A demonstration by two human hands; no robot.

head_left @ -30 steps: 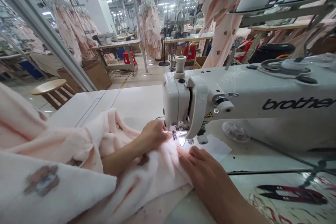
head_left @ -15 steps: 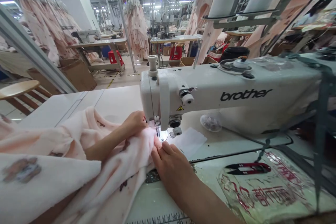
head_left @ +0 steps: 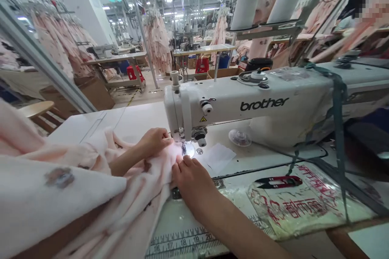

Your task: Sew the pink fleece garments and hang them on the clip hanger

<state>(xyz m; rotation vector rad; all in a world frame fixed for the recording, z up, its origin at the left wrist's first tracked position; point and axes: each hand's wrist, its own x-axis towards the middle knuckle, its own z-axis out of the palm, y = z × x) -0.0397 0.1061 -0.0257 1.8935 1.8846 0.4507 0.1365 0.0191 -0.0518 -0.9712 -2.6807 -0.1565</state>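
A pale pink fleece garment (head_left: 158, 178) with small brown printed motifs lies bunched over the left of the table, its edge under the needle area of a white sewing machine (head_left: 225, 109). Behind the needle on the left, my left hand (head_left: 156, 141) is closed on the cloth, its forearm passing through the folds. In front of the needle, my right hand (head_left: 191, 178) grips the near edge of the same garment, fingers bent together. Light from the machine head falls on the fabric between both hands. Where the needle meets the cloth is hard to make out.
Red-handled thread snips (head_left: 279, 182) lie on a plastic-wrapped pad (head_left: 298, 206) at right. A white paper piece (head_left: 220, 157) and a clear round dish (head_left: 240, 137) sit beside the machine. A printed ruler (head_left: 188, 243) runs along the front edge. Thread cones (head_left: 245, 7) stand above.
The camera view has shifted, so the machine appears further left and the ruler shows more. Both hands remain on the garment near the needle, the left hand's fingers a little more visible.
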